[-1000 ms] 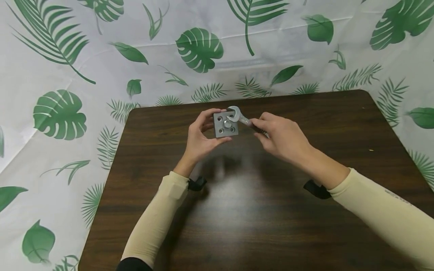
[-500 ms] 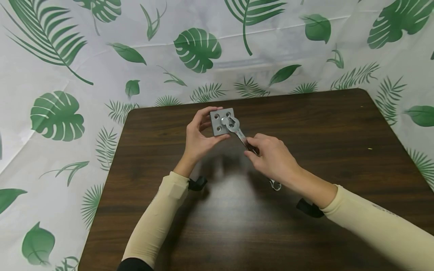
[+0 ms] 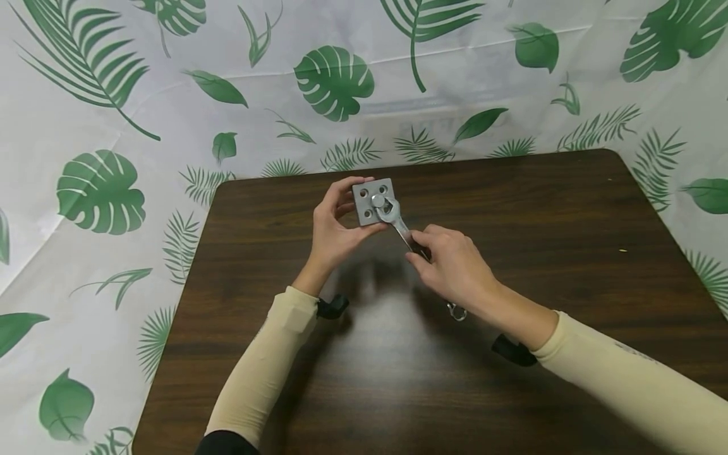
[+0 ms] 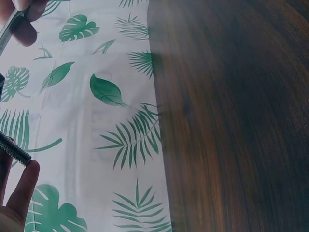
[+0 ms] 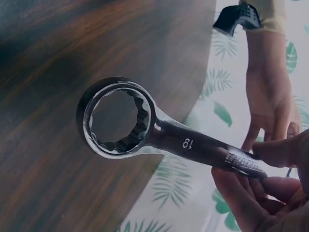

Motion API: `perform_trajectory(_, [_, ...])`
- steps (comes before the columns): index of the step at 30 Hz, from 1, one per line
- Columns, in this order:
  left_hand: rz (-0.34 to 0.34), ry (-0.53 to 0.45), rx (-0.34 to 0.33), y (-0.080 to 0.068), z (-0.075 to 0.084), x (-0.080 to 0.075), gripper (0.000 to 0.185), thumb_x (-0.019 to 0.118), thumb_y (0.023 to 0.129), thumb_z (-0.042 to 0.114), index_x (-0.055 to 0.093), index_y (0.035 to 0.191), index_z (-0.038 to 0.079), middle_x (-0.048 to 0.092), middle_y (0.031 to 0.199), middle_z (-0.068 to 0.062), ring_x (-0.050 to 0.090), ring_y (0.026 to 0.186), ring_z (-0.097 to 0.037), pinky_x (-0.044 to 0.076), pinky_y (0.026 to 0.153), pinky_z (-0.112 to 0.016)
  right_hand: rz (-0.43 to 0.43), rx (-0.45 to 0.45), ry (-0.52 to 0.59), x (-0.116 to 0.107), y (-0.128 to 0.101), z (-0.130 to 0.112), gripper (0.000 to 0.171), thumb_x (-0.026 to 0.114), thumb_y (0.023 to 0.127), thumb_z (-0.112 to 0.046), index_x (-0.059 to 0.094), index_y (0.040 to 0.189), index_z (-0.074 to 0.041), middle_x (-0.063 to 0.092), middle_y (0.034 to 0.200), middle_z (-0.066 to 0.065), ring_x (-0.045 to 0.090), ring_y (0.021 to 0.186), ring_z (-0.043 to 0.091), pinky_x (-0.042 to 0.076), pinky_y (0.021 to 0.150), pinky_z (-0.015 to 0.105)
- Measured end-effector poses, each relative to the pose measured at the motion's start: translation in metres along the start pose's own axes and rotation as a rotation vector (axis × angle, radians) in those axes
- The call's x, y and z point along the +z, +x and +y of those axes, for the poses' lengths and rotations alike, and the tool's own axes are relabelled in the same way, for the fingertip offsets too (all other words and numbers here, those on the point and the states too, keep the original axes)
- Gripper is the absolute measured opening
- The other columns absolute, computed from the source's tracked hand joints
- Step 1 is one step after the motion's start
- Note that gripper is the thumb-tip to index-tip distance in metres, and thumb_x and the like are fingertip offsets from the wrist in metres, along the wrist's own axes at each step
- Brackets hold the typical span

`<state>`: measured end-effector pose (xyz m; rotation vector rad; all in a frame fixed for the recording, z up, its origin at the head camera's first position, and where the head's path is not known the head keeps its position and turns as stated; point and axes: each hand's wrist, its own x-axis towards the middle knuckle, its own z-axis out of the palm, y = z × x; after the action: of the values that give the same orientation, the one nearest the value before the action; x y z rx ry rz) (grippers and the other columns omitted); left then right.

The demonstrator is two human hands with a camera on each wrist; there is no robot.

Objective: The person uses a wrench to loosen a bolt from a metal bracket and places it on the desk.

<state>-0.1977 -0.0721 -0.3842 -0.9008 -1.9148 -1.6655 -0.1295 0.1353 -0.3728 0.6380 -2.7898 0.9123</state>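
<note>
In the head view, my left hand (image 3: 332,234) holds a square grey metal plate (image 3: 372,183) by its edges, thumb below and fingers above. Several holes pierce the plate, and a hex bolt head (image 3: 378,200) stands out at its middle. The bolt's threaded shank (image 4: 15,152) shows at the left wrist view's edge, close to a fingertip. My right hand (image 3: 455,262) grips a combination wrench (image 3: 402,230) by its handle. The wrench's open end lies at the bolt head from the lower right. Its ring end (image 5: 86,118), nearest the right wrist camera, points away from the plate.
Both hands are above a dark wood-grain table (image 3: 569,208). Behind it hangs a white cloth (image 3: 432,120) printed with green leaves. A small yellowish scrap (image 3: 622,250) lies on the table at the right. Each wrist carries a black mount (image 3: 332,308).
My right hand has moved down and toward me, and the wrench has swung from above the bolt head to its lower right. The plate has shifted slightly left.
</note>
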Motion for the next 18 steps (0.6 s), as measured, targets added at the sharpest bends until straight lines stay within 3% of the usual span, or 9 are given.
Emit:
perform_trajectory(10, [-0.034,-0.008,-0.017,-0.002,-0.001,0.001,0.071,0.087,0.062,-0.012,0.053,0.124,-0.009,0.062,0.122,-0.025,0.065,0.097,-0.026,0.055,0.08,-0.048,0.072,-0.039,-0.112,0.002,0.001,0.007,0.031,0.074,0.086,-0.011,0.07,0.116,-0.002,0.059,0.086,0.003,0.047,0.057,0.014,0.039,0.048,0.031])
perform_trajectory(16, [-0.049,-0.008,-0.021,-0.004,-0.003,0.003,0.071,0.087,0.062,-0.012,0.053,0.124,-0.008,0.062,0.124,-0.023,0.065,0.099,-0.028,0.055,0.081,-0.045,0.054,-0.039,-0.139,0.001,0.004,0.011,0.029,0.073,0.088,-0.012,0.07,0.116,-0.003,0.059,0.088,0.003,0.048,0.058,0.014,0.041,0.048,0.032])
perform_trajectory(18, [-0.049,-0.01,-0.027,-0.006,-0.01,0.004,0.073,0.088,0.062,-0.011,0.054,0.126,-0.005,0.063,0.125,-0.019,0.064,0.099,-0.028,0.055,0.081,-0.044,0.058,-0.055,-0.156,0.001,0.004,0.013,0.029,0.073,0.088,-0.011,0.07,0.116,-0.003,0.058,0.089,0.004,0.049,0.059,0.015,0.043,0.049,0.034])
